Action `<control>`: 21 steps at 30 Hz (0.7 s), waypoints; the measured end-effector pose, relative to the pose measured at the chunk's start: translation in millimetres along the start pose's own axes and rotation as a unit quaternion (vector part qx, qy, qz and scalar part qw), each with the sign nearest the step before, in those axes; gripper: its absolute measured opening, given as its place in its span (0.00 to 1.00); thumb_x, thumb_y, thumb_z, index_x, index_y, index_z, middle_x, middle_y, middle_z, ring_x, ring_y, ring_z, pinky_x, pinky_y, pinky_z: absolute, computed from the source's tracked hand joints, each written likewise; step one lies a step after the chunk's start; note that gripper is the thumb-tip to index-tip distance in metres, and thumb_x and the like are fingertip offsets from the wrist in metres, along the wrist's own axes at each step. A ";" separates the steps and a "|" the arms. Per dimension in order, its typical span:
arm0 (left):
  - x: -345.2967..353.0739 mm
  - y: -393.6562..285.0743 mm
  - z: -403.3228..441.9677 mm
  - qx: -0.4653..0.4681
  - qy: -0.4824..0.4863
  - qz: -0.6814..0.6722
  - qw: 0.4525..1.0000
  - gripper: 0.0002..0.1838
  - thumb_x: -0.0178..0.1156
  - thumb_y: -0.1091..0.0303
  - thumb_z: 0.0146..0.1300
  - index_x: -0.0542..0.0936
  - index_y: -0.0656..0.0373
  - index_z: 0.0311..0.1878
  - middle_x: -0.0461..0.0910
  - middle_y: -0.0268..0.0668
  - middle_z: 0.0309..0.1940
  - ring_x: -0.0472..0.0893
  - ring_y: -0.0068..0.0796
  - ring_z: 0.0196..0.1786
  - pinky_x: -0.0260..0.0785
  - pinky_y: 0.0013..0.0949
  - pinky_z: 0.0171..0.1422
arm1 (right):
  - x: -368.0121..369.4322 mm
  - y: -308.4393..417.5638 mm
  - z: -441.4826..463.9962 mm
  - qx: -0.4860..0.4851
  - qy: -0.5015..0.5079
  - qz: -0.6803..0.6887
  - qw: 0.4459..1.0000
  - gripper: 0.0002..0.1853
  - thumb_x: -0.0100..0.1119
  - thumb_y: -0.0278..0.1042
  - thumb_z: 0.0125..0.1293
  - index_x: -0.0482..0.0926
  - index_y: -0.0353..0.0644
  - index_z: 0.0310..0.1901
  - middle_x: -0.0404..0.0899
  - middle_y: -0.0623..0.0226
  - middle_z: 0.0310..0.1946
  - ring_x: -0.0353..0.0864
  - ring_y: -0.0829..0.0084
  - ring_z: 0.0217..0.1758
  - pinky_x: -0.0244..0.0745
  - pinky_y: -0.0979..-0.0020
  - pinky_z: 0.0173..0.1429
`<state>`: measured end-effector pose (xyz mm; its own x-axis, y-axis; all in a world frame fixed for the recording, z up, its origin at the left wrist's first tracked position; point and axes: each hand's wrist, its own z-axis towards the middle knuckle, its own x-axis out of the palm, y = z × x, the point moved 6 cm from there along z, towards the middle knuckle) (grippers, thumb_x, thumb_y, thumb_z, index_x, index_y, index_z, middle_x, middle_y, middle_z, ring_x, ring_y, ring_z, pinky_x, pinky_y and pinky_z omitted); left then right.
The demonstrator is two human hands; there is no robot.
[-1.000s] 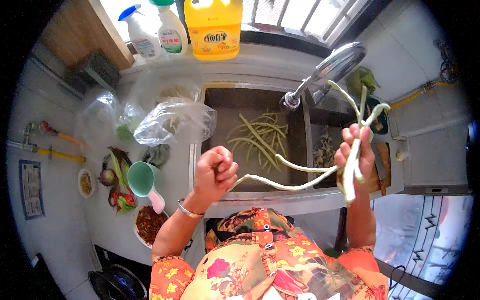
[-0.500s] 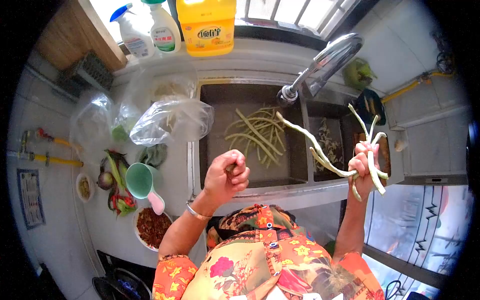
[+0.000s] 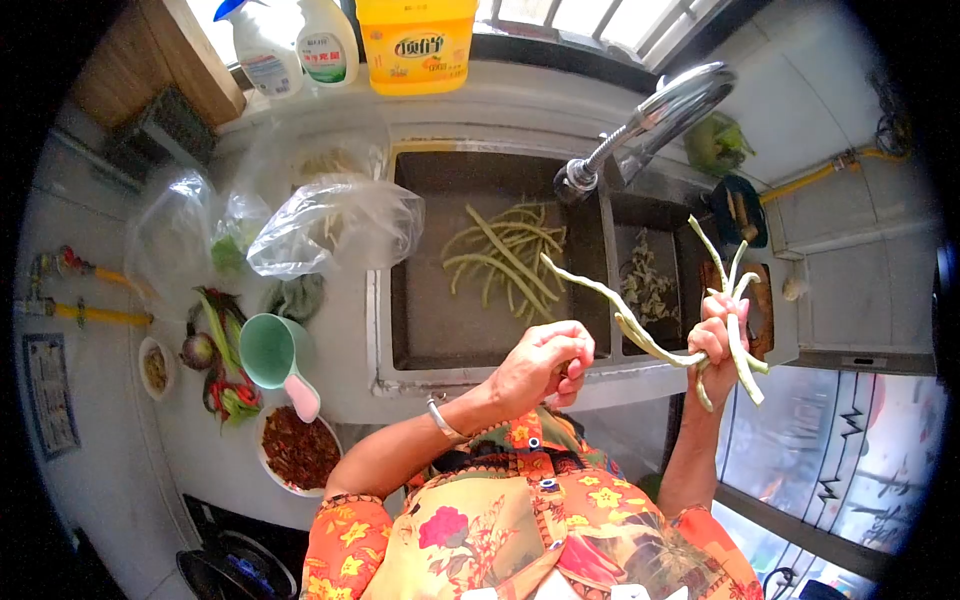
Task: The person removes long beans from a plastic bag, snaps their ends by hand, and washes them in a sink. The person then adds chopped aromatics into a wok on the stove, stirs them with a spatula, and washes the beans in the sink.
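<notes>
Several long green beans (image 3: 742,358) stick out above and below my right hand (image 3: 716,330), whose fingers are wrapped round them. One long bean from that bunch reaches left over the sink divider. My left hand (image 3: 548,368) is closed in front of the sink's near edge; a small dark bit shows between its fingers, too small to name. More long beans (image 3: 505,255) lie in a loose pile in the large sink basin (image 3: 425,325). Small pale scraps (image 3: 648,280) lie in the smaller basin to the right.
A chrome faucet (image 3: 690,92) arches over the sink. Left of it are plastic bags (image 3: 340,230), a green ladle (image 3: 268,350), red and green vegetables (image 3: 228,370) and a bowl of dark red food (image 3: 298,450). Bottles, including a yellow jug (image 3: 416,45), stand at the back.
My left hand has moved right, toward my right hand, and stays closed. The long bean's end, earlier near my left hand, now hangs apart from it. My right hand still grips the bunch.
</notes>
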<state>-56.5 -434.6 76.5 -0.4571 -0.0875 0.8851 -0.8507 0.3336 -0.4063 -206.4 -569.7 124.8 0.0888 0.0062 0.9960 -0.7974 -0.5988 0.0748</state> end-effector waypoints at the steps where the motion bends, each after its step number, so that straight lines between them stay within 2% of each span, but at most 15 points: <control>1: 3.8 -0.7 1.1 -0.003 0.002 0.002 1.000 0.08 0.46 0.66 0.62 0.68 0.60 0.31 0.63 0.30 0.20 0.63 0.20 0.19 0.57 0.23 0.20 | -1.2 -0.4 -0.8 0.001 -0.002 0.000 1.000 0.14 0.41 0.40 0.70 0.62 0.37 0.35 0.56 0.71 0.22 0.52 0.86 0.11 0.47 0.81 0.10; 10: 7.5 6.7 5.3 0.004 0.004 -0.029 1.000 0.10 0.45 0.63 0.63 0.68 0.60 0.31 0.63 0.30 0.20 0.64 0.20 0.20 0.58 0.26 0.22 | -10.7 -2.4 -6.5 0.039 0.001 0.029 0.999 0.12 0.41 0.40 0.70 0.62 0.39 0.34 0.56 0.72 0.20 0.52 0.86 0.10 0.46 0.82 0.09; 12: -0.7 4.6 4.5 0.050 -0.036 -0.047 0.997 0.11 0.46 0.62 0.62 0.68 0.60 0.31 0.63 0.31 0.21 0.64 0.21 0.21 0.58 0.26 0.22 | -9.8 -1.5 -8.1 0.040 0.009 0.041 0.998 0.12 0.41 0.40 0.70 0.62 0.39 0.34 0.56 0.72 0.20 0.52 0.86 0.09 0.47 0.82 0.08; 18: -33.8 5.2 6.8 0.104 -0.133 -0.081 0.982 0.08 0.49 0.64 0.60 0.67 0.57 0.31 0.63 0.30 0.22 0.64 0.20 0.22 0.59 0.26 0.23 | -9.8 3.1 -13.0 0.055 0.013 0.022 0.998 0.13 0.40 0.41 0.70 0.60 0.40 0.33 0.55 0.71 0.21 0.53 0.86 0.09 0.48 0.82 0.07; 21: -44.8 -8.0 6.8 0.165 -0.171 0.058 0.970 0.08 0.50 0.64 0.61 0.66 0.57 0.30 0.61 0.27 0.19 0.62 0.16 0.20 0.55 0.23 0.20 | -3.7 -0.1 -15.0 0.059 0.012 0.032 0.998 0.13 0.40 0.41 0.70 0.59 0.41 0.33 0.55 0.72 0.21 0.52 0.86 0.09 0.47 0.82 0.08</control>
<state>-31.1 -439.8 38.5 -0.5661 -0.3930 0.7246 -0.7992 0.0462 -0.5993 -215.5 -557.7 121.9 0.0237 -0.0169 0.9996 -0.7255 -0.6882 0.0056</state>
